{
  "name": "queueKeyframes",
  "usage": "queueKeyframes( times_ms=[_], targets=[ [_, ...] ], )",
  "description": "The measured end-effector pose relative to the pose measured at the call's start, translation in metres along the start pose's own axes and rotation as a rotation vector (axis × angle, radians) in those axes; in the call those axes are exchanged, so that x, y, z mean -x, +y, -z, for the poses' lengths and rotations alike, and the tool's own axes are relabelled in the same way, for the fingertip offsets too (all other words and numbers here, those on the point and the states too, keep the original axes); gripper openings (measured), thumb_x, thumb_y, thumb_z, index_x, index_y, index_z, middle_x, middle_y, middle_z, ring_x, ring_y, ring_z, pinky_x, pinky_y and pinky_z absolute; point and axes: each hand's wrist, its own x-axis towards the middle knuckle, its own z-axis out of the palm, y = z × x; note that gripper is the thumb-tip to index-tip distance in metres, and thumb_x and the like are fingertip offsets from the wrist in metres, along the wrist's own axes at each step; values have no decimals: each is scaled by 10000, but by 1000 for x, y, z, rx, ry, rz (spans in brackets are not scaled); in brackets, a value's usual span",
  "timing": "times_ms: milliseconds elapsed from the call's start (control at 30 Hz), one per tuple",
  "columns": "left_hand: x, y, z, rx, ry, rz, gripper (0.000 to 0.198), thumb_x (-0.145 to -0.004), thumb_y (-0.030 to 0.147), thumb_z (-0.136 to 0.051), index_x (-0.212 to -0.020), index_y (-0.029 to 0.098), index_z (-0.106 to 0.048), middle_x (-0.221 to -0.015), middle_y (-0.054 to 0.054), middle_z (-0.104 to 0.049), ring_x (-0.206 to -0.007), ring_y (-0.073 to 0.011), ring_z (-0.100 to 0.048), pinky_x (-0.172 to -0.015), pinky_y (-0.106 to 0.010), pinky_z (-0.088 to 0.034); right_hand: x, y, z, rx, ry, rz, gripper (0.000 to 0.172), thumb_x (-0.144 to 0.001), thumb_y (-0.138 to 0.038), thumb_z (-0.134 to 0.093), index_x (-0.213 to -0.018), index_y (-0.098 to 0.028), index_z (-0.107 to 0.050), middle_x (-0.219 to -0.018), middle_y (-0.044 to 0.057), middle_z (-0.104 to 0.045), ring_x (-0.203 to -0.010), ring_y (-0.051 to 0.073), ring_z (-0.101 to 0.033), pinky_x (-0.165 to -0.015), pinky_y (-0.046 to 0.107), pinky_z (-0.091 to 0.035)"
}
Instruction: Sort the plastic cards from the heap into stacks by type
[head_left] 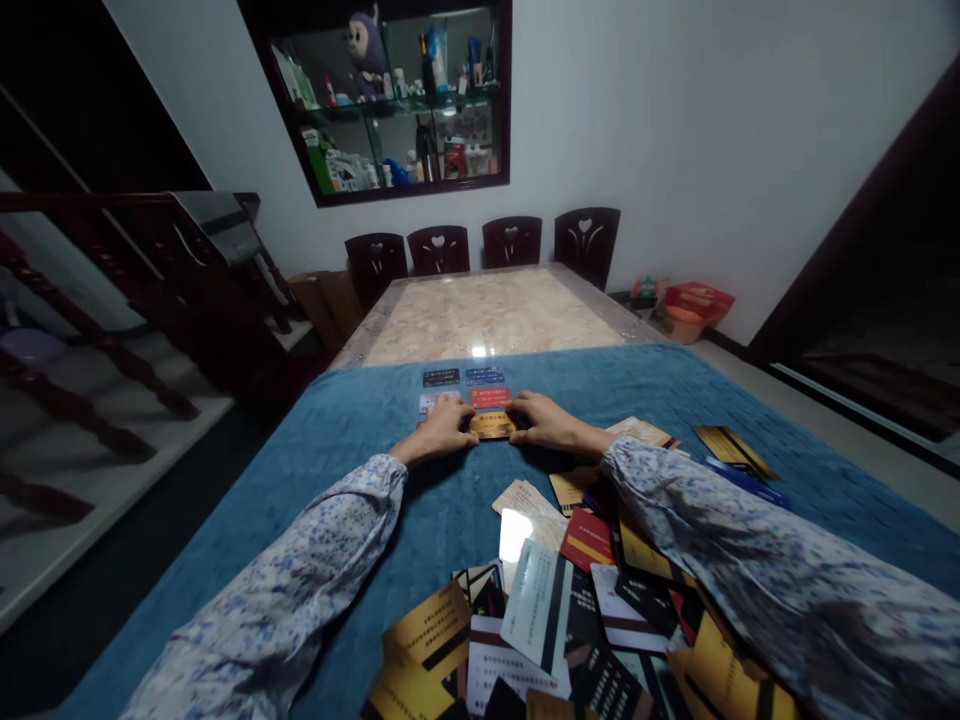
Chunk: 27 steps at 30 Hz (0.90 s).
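Note:
Between my two hands a gold card (493, 427) lies on the blue cloth (315, 480). My left hand (444, 428) grips its left edge with thumb and fingers. At the card's right edge my right hand (547, 421) pinches in the same way. Just beyond sits a red card (491, 397). A white card (429, 402) is partly hidden behind my left fingers. Farther back, a black card (441, 377) and a blue card (484, 375) lie side by side. Some red shows under my left hand, too covered to make out.
A loose heap of overlapping cards (536, 605) spreads in front of me and under my right forearm. More gold cards (733, 450) lie at the right. Past the cloth extends the bare marble-look tabletop (495, 310), with dark chairs (512, 243) along its far end.

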Motion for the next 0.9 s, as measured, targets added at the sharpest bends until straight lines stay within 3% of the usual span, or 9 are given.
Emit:
queueKeyframes(
  times_ms=[233,900],
  targets=[
    [-2,0,-1,-30,-41,-10,437,-730,341,-704,-1135,177,-687,-1030,-94,-579,-1091,-318,-460,-957,-429,-390,-2,3,-2,25,-11,-16,389,-711,-303,-782,-1050,-134,-691,-1021,97,-608,-916,222,-577,-832,309,-436],
    [0,2,-2,-100,-112,-23,397,-806,361,-637,-1163,186,-654,-1210,-126,-527,-1185,-342,-391,-968,-463,-365,-4,4,-3,63,-63,-73,444,-743,-306,-773,-1142,-132,-685,-1131,136,-595,-1050,267,-586,-938,333,-447]
  ],
)
